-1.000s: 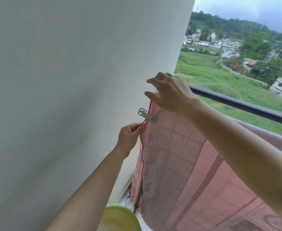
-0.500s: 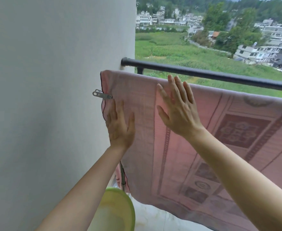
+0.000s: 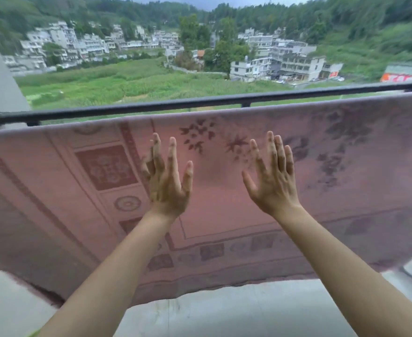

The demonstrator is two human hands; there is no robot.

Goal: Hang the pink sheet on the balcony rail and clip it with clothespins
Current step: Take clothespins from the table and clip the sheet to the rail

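We are looking at the sheet (image 3: pixel 224 215) hanging over a line or bar just this side of the rail (image 3: pixel 151 107), directly ahead of both hands and spreading well past them to either side. The main risk, as we are judging it, is the sheet sliding off: no clothespin is showing anywhere along the top edge above our hands, so wind could be lifting the cloth or its own weight could be dragging it down on one side. The top edge is rising toward the right, so the hang may be uneven, though the wide lens may be exaggerating that. A careless push from us could also be shoving the fold off its support.

The sheet is looking thin and soft, pink with darker woven borders, square medallions out beyond the left hand (image 3: pixel 167 181) and flower sprays above and beyond the right hand (image 3: pixel 272 181). It is hanging fairly flat, its lower hem curving below our forearms, above the pale balcony floor (image 3: pixel 224 312).

Both hands are spread open, fingers splayed, gripping nothing, held in front of the cloth; we cannot tell whether the palms are touching it. The picture is slightly blurred. Past the rail, fields and buildings are lying far below.
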